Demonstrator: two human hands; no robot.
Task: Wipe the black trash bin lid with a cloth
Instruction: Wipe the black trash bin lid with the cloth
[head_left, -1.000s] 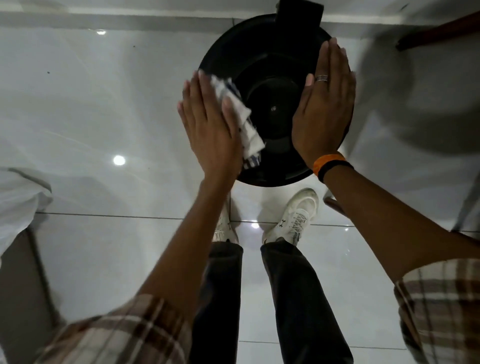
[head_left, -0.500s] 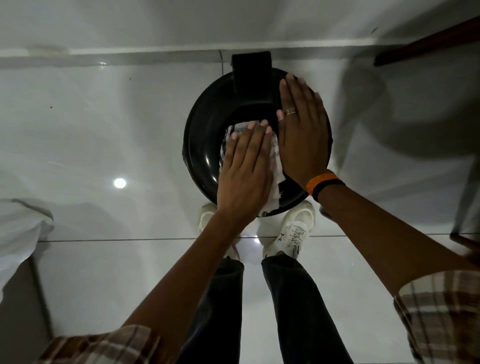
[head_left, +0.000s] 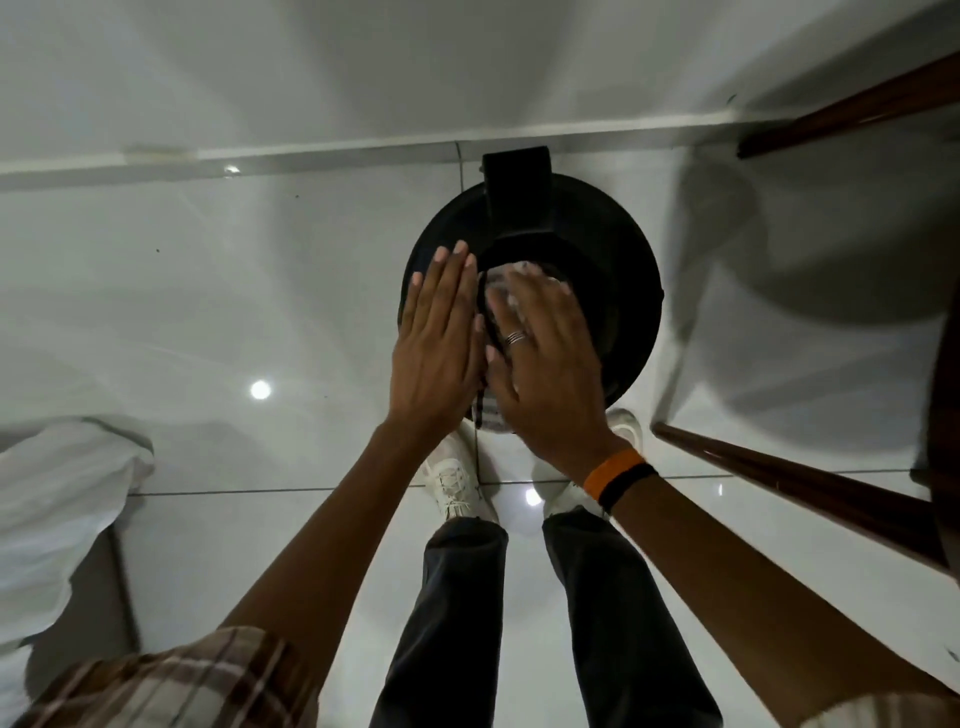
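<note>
The black trash bin lid (head_left: 618, 291) sits round and glossy on its bin just in front of the person's shoes, and the cloth (head_left: 511, 278) lies on its middle, pinned under the flat, spread right hand (head_left: 545, 364). The left hand (head_left: 439, 338) rests open and flat on the lid's left side, holding nothing. The lid looks stiff, light and slick, so it probably wants steadying at the rim, while the soft cloth bunches easily and is best pressed under a full palm.
</note>
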